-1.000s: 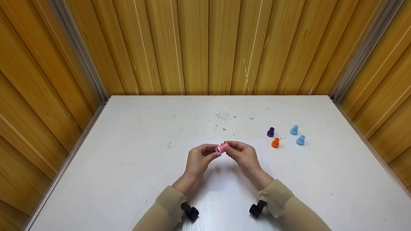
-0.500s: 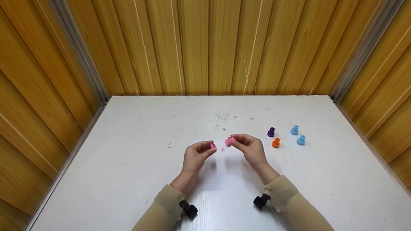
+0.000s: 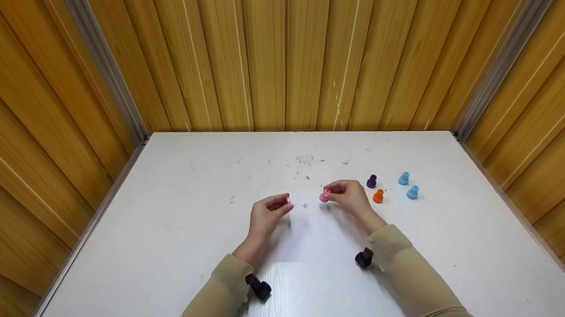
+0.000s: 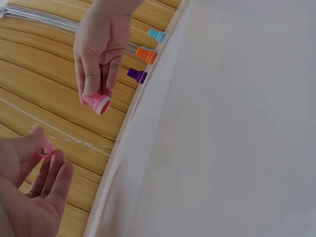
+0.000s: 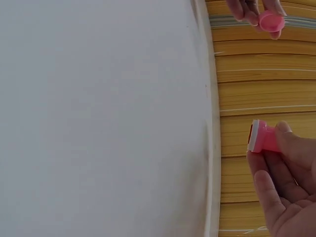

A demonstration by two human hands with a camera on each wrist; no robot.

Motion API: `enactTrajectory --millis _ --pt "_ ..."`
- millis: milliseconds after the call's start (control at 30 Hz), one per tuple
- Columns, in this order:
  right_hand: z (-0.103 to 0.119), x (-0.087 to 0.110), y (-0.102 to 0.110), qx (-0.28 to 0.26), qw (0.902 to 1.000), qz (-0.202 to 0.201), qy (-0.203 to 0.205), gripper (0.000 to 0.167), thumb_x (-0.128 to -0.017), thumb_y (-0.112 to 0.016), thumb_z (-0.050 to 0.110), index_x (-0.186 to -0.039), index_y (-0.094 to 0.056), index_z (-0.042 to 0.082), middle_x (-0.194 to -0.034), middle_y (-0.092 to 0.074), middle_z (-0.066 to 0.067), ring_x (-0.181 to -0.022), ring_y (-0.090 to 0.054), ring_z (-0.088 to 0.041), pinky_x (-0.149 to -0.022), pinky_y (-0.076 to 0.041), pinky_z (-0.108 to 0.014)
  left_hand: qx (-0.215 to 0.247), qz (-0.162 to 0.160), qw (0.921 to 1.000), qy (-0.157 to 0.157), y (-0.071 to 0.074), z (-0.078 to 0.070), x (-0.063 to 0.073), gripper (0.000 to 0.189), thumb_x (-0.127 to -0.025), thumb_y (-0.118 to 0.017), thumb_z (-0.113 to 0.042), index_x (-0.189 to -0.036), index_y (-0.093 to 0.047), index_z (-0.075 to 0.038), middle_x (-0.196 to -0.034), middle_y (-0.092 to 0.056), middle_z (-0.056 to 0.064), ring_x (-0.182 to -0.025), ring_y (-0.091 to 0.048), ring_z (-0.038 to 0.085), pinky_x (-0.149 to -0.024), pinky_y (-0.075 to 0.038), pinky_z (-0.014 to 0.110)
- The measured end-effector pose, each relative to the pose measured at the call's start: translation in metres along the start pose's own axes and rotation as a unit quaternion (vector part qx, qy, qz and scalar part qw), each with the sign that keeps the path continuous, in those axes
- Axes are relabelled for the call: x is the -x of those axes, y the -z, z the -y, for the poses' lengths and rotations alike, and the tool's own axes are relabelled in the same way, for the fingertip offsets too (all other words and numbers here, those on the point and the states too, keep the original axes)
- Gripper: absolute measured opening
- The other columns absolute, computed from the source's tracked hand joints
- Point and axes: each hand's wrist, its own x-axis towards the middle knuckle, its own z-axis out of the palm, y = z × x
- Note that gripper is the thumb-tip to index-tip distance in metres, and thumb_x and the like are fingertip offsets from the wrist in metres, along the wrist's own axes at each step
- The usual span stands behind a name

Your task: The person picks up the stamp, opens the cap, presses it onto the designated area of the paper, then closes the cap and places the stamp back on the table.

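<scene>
My left hand (image 3: pixel 265 218) pinches a small pink stamp cap (image 4: pixel 47 149) between thumb and fingers; its hollow open side shows in the right wrist view, and a small printed picture is on its outer end. My right hand (image 3: pixel 353 199) grips a pink toy stamp (image 5: pixel 267 138) by its narrow end. The stamp's white collar and red face are uncovered. Both hands are held apart above a white sheet of paper (image 3: pixel 312 242), which bears a small faint mark (image 3: pixel 305 205) between them.
To the right on the white table (image 3: pixel 176 184) stand several more stamps: a purple one (image 3: pixel 371 181), an orange one (image 3: pixel 378 196) and two light blue ones, the farther blue stamp (image 3: pixel 404 178) and the nearer blue stamp (image 3: pixel 412 192). Wood-patterned walls (image 3: pixel 266 56) enclose the table.
The hands were together on the pink stamp. The cap came off in the left hand, and the hands moved apart, the right one farther to the right, its stamp now turned more upright.
</scene>
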Motion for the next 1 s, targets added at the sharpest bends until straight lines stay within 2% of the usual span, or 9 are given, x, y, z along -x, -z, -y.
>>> enactTrajectory --millis 167,333,467,667,867,1000 --pt "0.001 -0.006 -0.005 0.034 0.9981 0.029 -0.041 0.023 -0.087 -0.082 0.01 -0.11 -0.079 0.008 -0.106 -0.078 -0.01 -0.091 -0.067 -0.016 -0.075 -0.057 -0.02 -0.001 0.005 1.0 0.007 0.001 -0.001 0.0 0.034 -0.088 -0.081 -0.01 -0.12 -0.074 0.0 -0.112 -0.077 0.015 -0.098 -0.072 0.018 -0.083 -0.062 0.024" --pt "0.004 -0.01 -0.01 0.047 0.9959 0.048 -0.061 0.024 -0.086 -0.084 0.011 -0.109 -0.078 0.008 -0.107 -0.077 -0.009 -0.091 -0.065 -0.017 -0.08 -0.057 -0.024 0.001 0.01 0.9999 0.012 0.0 -0.002 0.0 0.036 -0.089 -0.08 -0.009 -0.122 -0.073 0.001 -0.113 -0.077 0.013 -0.098 -0.072 0.017 -0.084 -0.063 0.025" --pt "0.003 -0.011 -0.015 0.058 0.9957 0.05 -0.051 0.022 -0.086 -0.084 0.01 -0.107 -0.079 0.008 -0.103 -0.077 -0.008 -0.089 -0.063 -0.017 -0.079 -0.054 -0.024 -0.002 0.011 0.9998 0.015 0.0 -0.002 0.0 0.036 -0.089 -0.081 -0.009 -0.122 -0.073 0.001 -0.112 -0.077 0.012 -0.098 -0.072 0.017 -0.085 -0.063 0.026" --pt "0.005 -0.009 -0.021 0.088 0.9947 0.049 -0.018 0.019 -0.084 -0.084 0.006 -0.102 -0.078 0.005 -0.097 -0.076 -0.009 -0.085 -0.062 -0.018 -0.077 -0.056 -0.024 -0.021 0.007 0.9998 -0.002 0.0 -0.001 0.001 0.035 -0.088 -0.081 -0.008 -0.12 -0.074 0.003 -0.111 -0.077 0.014 -0.095 -0.072 0.017 -0.081 -0.062 0.024" --pt "0.007 -0.008 -0.026 0.109 0.9927 0.051 -0.015 0.017 -0.085 -0.083 0.004 -0.101 -0.076 0.006 -0.098 -0.073 -0.008 -0.09 -0.062 -0.021 -0.089 -0.06 -0.032 -0.021 0.007 0.9998 0.004 0.0 -0.001 0.002 0.034 -0.089 -0.08 -0.008 -0.121 -0.073 0.002 -0.111 -0.077 0.013 -0.095 -0.071 0.016 -0.082 -0.062 0.024" --pt "0.007 -0.008 -0.027 0.109 0.9928 0.047 -0.02 0.018 -0.085 -0.082 0.003 -0.101 -0.075 0.006 -0.098 -0.072 -0.008 -0.09 -0.063 -0.021 -0.09 -0.06 -0.033 -0.02 0.009 0.9998 0.003 0.001 -0.001 0.001 0.034 -0.089 -0.08 -0.008 -0.121 -0.073 0.002 -0.112 -0.077 0.013 -0.096 -0.072 0.017 -0.083 -0.063 0.026"
